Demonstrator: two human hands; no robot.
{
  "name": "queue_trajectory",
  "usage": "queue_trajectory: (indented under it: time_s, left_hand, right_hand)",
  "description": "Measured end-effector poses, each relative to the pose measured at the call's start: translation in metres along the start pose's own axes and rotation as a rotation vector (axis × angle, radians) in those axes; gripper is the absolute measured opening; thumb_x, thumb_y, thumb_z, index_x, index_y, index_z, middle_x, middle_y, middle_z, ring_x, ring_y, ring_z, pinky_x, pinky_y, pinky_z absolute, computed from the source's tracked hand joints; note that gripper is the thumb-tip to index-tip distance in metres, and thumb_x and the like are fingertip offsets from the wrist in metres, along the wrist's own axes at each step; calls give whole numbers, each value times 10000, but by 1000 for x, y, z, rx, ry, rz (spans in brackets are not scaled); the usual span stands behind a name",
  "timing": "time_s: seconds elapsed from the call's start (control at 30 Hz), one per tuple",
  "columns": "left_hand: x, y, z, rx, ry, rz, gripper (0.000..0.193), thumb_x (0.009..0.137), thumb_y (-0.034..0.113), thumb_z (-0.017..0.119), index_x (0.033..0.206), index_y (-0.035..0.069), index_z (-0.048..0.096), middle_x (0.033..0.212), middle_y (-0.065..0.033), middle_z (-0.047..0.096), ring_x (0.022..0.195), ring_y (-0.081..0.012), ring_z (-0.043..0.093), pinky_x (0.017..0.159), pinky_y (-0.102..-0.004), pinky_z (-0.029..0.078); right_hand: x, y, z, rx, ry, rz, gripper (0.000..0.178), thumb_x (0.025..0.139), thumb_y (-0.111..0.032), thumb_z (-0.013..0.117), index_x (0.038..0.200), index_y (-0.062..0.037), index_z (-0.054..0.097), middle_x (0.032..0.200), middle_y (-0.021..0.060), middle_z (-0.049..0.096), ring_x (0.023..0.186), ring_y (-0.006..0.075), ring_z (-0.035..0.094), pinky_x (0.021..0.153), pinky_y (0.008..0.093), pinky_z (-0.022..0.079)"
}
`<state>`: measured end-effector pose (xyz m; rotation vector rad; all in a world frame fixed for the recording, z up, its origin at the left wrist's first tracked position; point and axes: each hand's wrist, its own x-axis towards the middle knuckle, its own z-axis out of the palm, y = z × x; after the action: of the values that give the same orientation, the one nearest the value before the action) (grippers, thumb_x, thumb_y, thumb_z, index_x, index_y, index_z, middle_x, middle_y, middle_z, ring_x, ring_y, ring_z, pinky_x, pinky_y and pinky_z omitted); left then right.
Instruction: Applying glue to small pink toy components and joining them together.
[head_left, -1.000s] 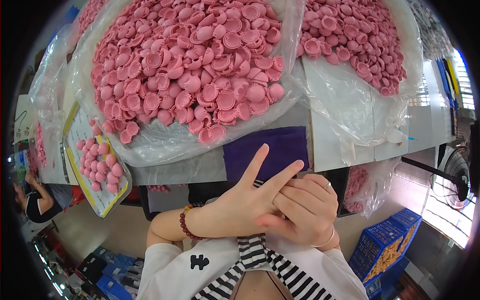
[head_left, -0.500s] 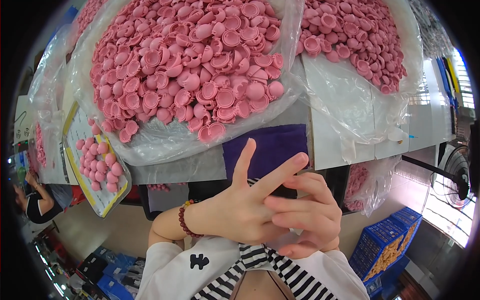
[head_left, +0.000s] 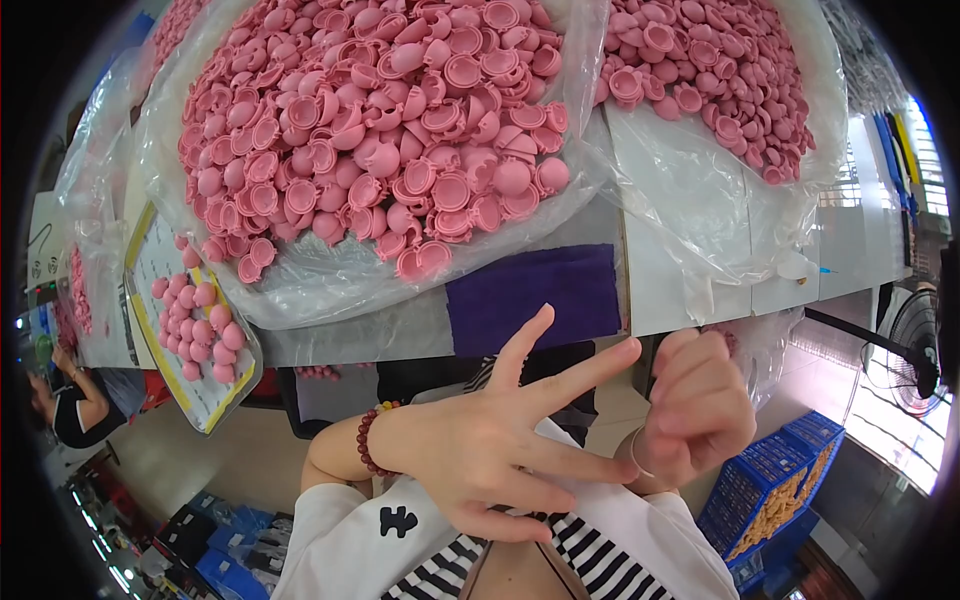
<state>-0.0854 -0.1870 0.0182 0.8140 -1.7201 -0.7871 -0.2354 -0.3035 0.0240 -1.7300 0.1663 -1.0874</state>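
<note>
My left hand (head_left: 490, 440) is held over my lap, back of the hand showing and fingers spread wide, with nothing in it. A dark red bead bracelet (head_left: 366, 440) circles its wrist. Beside it on the right is my right hand (head_left: 700, 405), its fingers curled into a loose fist and slightly blurred. Whether anything is inside that fist is hidden. A thin pale band (head_left: 640, 455) shows at the right wrist, close to a left fingertip. Beyond both hands, a purple cloth (head_left: 535, 300) lies at the table's front edge.
Pink plastic half-shells (head_left: 370, 150) are heaped on a clear plastic sheet, with another heap (head_left: 710, 60) at far right. Round pink pieces (head_left: 200, 335) rest on a yellow-edged board at left. Blue crates (head_left: 765, 490) and a fan (head_left: 915, 350) stand right; a person (head_left: 85, 400) is far left.
My right hand has moved right, away from the left hand, and its fingers have curled in. My left hand has shifted slightly right and its fingers have spread further.
</note>
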Motion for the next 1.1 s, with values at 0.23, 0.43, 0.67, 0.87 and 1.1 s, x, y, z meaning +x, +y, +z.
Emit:
queue_trajectory:
  time_s: [0.23, 0.43, 0.67, 0.87, 1.1]
  left_hand:
    - [-1, 1, -2, -17, -43, -38, 214, 694, 294, 641, 617, 96, 617, 838, 9, 629, 1164, -557, 299, 872, -689, -107]
    - [-1, -1, 2, 186, -17, -76, 238, 708, 314, 623, 588, 110, 593, 799, 8, 604, 1181, -523, 309, 868, -703, -101]
    - [-1, 1, -2, 243, -100, -129, 245, 718, 304, 599, 569, 112, 576, 795, 14, 601, 1198, -489, 314, 869, -711, -89]
    - [-2, 2, -1, 228, -81, -90, 252, 722, 309, 592, 569, 109, 581, 797, 9, 601, 1196, -482, 324, 864, -715, -88]
    - [-1, 5, -2, 65, -82, -62, 245, 710, 304, 610, 599, 86, 621, 699, -22, 597, 1159, -533, 330, 860, -710, -105]
  right_hand:
    - [8, -14, 4, 495, -525, -85, 400, 782, -275, 552, 491, -21, 448, 450, 28, 383, 383, 150, 362, 834, 577, 419]
    - [5, -21, 10, 186, -614, -147, 407, 800, -287, 508, 502, -22, 424, 464, 29, 333, 394, 172, 348, 892, 614, 347]
    - [-1, -20, 13, 196, -687, -115, 388, 801, -273, 503, 515, -24, 420, 485, 35, 340, 415, 173, 345, 919, 615, 310]
    - [3, -17, 15, 226, -637, -119, 361, 781, -256, 529, 514, -31, 439, 482, 25, 341, 410, 170, 348, 837, 556, 401]
    - [10, -8, 14, -367, -55, -168, 279, 582, -159, 752, 588, -81, 485, 591, 10, 448, 508, 156, 391, 516, 319, 351]
